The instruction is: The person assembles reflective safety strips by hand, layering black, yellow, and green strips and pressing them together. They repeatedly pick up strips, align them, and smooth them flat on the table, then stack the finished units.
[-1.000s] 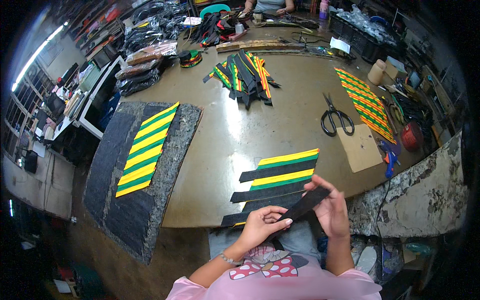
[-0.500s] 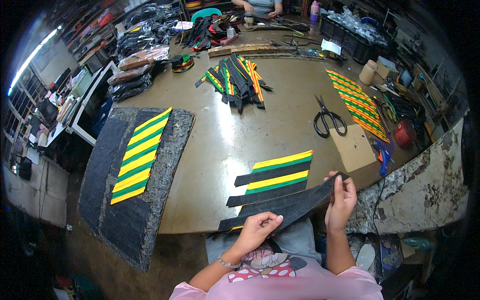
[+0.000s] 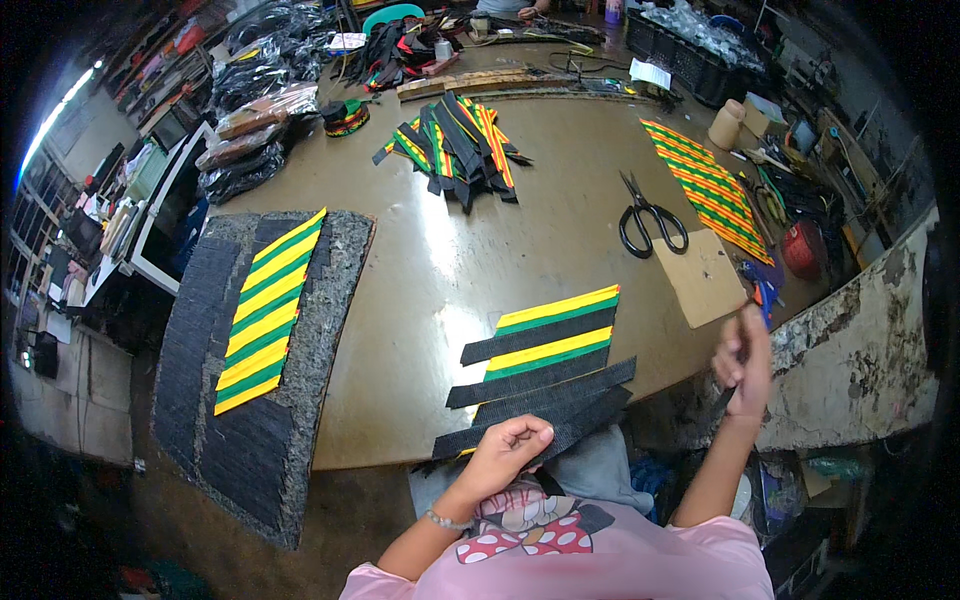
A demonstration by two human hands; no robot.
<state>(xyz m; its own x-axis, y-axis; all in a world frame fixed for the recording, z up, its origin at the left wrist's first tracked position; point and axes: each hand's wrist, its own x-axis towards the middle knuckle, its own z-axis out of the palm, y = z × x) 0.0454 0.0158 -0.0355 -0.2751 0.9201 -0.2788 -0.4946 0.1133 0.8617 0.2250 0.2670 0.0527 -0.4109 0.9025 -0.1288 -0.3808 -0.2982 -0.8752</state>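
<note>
Low over the table's front edge, my left hand (image 3: 505, 455) pinches a black woven strip (image 3: 580, 418) between thumb and fingers. The strip's free end slants up to the right, over a slanted panel (image 3: 550, 331) of yellow, green and black bands. More black strips lie across the panel's lower part. My right hand (image 3: 742, 365) is off to the right, blurred, just below a blue glue gun (image 3: 766, 294). Something dark shows at its fingers; whether it is held cannot be made out.
Black-handled scissors (image 3: 650, 225) lie beside a tan card (image 3: 695, 275). A striped panel (image 3: 705, 185) is at right. At left, a yellow-green panel (image 3: 268, 320) rests on a dark board (image 3: 340, 280). Cut strips (image 3: 460, 150) are heaped farther back. A person's hand (image 3: 527, 12) shows at the far edge.
My right hand has let go of the black strip's far end and moved right toward the glue gun. That end has dropped onto the panel. My left hand keeps its pinch, shifted slightly left.
</note>
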